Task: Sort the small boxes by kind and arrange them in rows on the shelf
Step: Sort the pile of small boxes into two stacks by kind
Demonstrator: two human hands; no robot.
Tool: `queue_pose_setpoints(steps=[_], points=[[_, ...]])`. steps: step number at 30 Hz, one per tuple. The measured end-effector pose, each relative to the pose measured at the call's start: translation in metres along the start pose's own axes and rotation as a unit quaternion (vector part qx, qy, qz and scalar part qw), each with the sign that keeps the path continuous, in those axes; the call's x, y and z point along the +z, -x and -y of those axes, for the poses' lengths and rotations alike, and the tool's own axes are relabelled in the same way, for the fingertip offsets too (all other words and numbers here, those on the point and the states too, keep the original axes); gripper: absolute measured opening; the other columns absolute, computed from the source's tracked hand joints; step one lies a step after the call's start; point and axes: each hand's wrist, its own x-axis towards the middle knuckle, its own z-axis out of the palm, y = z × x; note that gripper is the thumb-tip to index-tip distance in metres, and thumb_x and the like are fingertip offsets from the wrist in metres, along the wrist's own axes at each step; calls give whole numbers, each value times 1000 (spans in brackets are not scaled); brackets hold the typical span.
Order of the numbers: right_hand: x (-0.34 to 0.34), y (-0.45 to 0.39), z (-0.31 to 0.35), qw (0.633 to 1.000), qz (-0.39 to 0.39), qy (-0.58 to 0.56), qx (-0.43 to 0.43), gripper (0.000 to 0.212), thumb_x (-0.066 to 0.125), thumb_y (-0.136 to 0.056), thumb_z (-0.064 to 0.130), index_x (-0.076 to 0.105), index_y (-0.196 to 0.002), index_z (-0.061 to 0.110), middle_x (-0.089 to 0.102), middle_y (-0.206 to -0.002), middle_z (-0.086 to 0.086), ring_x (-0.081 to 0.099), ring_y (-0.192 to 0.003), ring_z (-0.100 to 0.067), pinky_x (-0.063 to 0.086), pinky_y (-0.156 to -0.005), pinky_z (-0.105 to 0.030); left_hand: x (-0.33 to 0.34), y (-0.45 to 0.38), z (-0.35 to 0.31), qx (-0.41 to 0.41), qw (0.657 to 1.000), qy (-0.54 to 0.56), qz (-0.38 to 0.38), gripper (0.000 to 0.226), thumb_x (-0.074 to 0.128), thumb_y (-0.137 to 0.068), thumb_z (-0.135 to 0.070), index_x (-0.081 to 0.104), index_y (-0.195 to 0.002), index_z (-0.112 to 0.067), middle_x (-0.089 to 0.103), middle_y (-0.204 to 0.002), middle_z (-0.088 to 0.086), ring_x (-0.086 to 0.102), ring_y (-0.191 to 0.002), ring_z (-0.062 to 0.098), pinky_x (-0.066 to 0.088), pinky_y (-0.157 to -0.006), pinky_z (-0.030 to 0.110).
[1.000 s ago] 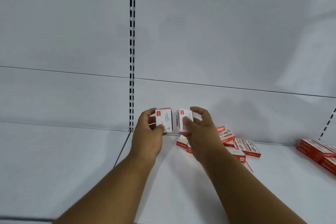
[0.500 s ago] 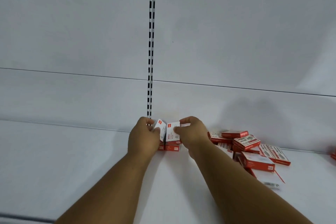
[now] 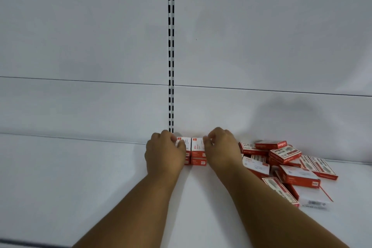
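Our left hand pinches the left top box and our right hand pinches the right top box, setting each on one of two short stacks against the back wall at twelve o'clock. We judge the sorting barely begun: a jumbled pile of red-and-white boxes lies on the shelf at three o'clock, unsorted.

Both arms reach forward; the left hand and right hand each pinch a small box.
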Motion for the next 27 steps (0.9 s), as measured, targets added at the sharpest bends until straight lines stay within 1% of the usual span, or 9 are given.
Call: queue_pose_setpoints(steps=[4, 8, 11, 13, 16, 19, 22, 25, 27], points=[[-15, 12, 4, 998, -36, -9, -44, 19, 54, -94, 30, 60, -108, 18, 58, -108, -1, 57, -97, -20, 51, -86, -39, -5, 14, -14, 109, 994, 12, -9, 12, 67, -85, -25, 62, -95, -18, 60, -100, 0, 55, -95, 19, 43, -78, 28], [-39, 22, 1, 994, -41, 12, -96, 13, 52, -95, 23, 61, -101, 17, 57, -101, 0, 56, -90, -17, 50, -78, -30, -5, 32, -30, 218, 976, 15, 24, 11, 67, -82, -20, 62, -91, -21, 61, -96, -5, 56, -91, 17, 47, -78, 30], [-60, 28, -10, 992, -47, 17, -114, 12, 54, -96, 23, 62, -102, 18, 57, -102, 3, 55, -89, -13, 49, -77, -26, -6, 44, -48, 277, 958, 18, 65, 14, 66, -84, -23, 63, -97, -23, 59, -98, -9, 53, -94, 13, 46, -81, 27], [-76, 31, -22, 990, -53, 23, -126, 10, 56, -94, 22, 63, -101, 19, 59, -101, 3, 57, -88, -14, 51, -78, -27, -5, 49, -60, 298, 948, 0, 108, 18, 64, -88, -26, 62, -106, -25, 59, -105, -10, 52, -100, 11, 44, -86, 25], [-108, 32, -41, 991, -17, 40, -128, 10, 58, -92, 18, 64, -99, 20, 61, -95, 5, 57, -85, -12, 45, -72, -21, -1, 56, -81, 315, 931, -20, 184, 25, 64, -89, -28, 60, -114, -27, 60, -113, -7, 54, -106, 14, 48, -92, 33], [-144, 31, -63, 992, 30, 59, -105, 8, 60, -88, 18, 64, -86, 25, 62, -85, 13, 58, -80, -8, 42, -63, -18, 8, 61, -106, 307, 917, -57, 247, 32, 63, -89, -24, 57, -121, -28, 59, -120, -6, 54, -109, 17, 49, -94, 37], [-165, 31, -86, 990, 70, 91, -85, 9, 63, -86, 21, 62, -80, 28, 63, -82, 12, 58, -76, -7, 42, -59, -19, 24, 63, -123, 299, 908, -99, 276, 41, 65, -87, -23, 55, -126, -31, 59, -123, -4, 53, -112, 18, 48, -92, 36], [-174, 31, -108, 983, 104, 139, -66, 5, 66, -85, 32, 63, -86, 28, 62, -91, 10, 57, -83, -9, 44, -64, -23, 37, 65, -129, 295, 897, -158, 287, 43, 64, -87, -32, 53, -128, -32, 59, -125, -4, 52, -114, 20, 41, -91, 36], [-178, 31, -120, 977, 122, 165, -57, 19, 69, -83, 41, 63, -95, 28, 58, -99, 7, 54, -92, -12, 43, -73, -26, 42, 67, -129, 287, 896, -169, 294, 41, 62, -87, -35, 52, -127, -33, 60, -126, -4, 51, -117, 21, 37, -94, 40]])
